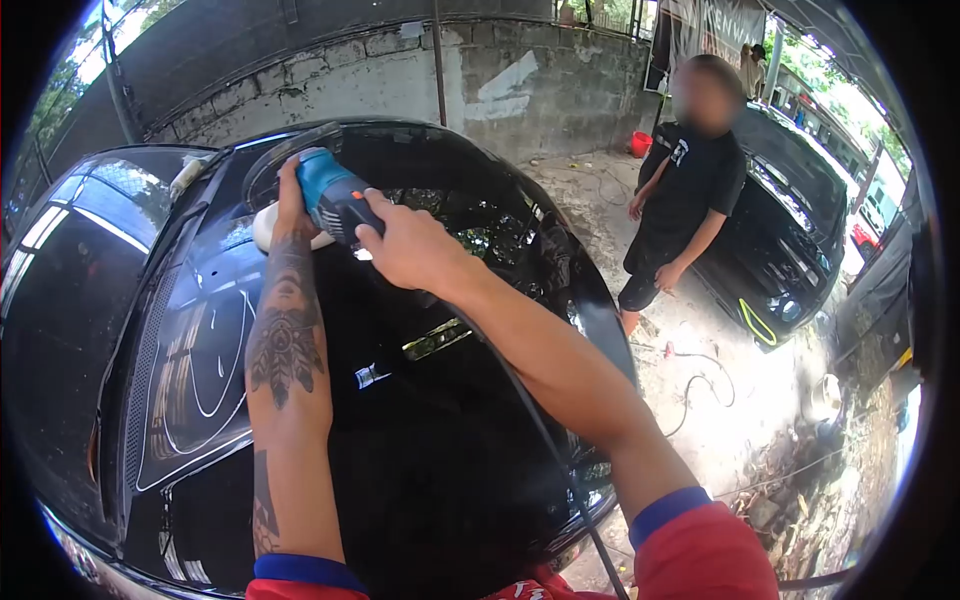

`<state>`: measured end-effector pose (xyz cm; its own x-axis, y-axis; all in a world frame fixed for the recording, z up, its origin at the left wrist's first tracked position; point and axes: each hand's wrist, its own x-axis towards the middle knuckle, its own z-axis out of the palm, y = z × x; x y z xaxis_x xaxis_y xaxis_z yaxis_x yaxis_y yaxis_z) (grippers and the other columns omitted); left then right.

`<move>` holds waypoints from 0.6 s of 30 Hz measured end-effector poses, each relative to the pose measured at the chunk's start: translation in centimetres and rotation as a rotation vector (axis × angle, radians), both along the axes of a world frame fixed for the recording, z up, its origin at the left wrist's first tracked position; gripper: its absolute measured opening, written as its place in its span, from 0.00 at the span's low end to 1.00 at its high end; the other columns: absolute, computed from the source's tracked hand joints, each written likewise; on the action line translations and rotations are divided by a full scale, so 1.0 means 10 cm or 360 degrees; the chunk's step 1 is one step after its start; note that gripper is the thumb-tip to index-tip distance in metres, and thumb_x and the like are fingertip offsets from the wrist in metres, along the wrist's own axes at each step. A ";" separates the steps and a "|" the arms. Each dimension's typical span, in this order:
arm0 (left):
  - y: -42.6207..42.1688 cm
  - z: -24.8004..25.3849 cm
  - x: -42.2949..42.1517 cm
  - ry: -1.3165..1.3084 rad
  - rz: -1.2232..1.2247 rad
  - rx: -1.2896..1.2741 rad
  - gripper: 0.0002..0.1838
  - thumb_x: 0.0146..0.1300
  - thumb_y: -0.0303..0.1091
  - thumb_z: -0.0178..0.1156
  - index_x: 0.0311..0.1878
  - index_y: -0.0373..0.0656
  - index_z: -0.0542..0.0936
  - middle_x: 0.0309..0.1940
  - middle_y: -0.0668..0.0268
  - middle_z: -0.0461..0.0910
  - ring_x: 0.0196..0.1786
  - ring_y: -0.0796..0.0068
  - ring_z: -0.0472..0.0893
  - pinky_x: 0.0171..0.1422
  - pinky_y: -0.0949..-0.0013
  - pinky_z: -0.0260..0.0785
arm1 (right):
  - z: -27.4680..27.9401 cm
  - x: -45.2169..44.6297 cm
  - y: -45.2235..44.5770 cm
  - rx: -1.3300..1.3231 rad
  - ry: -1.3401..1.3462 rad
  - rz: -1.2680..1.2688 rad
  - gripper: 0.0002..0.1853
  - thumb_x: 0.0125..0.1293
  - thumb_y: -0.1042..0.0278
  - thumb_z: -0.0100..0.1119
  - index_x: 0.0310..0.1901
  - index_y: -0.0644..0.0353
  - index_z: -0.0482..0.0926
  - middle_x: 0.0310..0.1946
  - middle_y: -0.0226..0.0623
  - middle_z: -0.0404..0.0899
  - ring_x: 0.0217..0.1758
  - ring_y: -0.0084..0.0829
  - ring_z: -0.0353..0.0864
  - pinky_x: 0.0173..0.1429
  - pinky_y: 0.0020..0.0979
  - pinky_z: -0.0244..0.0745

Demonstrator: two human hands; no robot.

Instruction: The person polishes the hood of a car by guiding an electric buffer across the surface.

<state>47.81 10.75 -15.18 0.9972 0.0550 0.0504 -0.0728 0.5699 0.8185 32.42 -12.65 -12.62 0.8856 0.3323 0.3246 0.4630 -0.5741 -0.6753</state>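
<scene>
A teal and black car polisher rests on the black car hood, its white pad against the paint near the far side. My left hand is wrapped round the head end of the polisher; part of its fingers are hidden behind the tool. My right hand grips the dark rear body. A black power cord trails over the hood towards me. Thin white curved lines of what looks like polish mark the hood beside the windshield.
A person in black stands at the right, beside another dark car. A yellow loop hangs at that car's front. Behind are a block wall and a red bucket. A thin hose or cable lies on the ground.
</scene>
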 end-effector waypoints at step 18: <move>-2.80 -0.69 1.05 0.0256 -0.0223 -0.0022 0.52 0.53 0.61 0.70 0.68 0.24 0.67 0.59 0.48 0.77 0.50 0.54 0.84 0.58 0.44 0.76 | -0.42 0.11 -1.98 0.0097 0.0152 -0.0528 0.31 0.73 0.55 0.54 0.73 0.58 0.66 0.34 0.56 0.85 0.28 0.45 0.87 0.38 0.42 0.81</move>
<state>58.28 -17.20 -22.11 0.9903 -0.0852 -0.1096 0.1387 0.5767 0.8051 33.53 -32.41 -16.78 0.9694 0.0039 0.2455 0.1910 -0.6401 -0.7442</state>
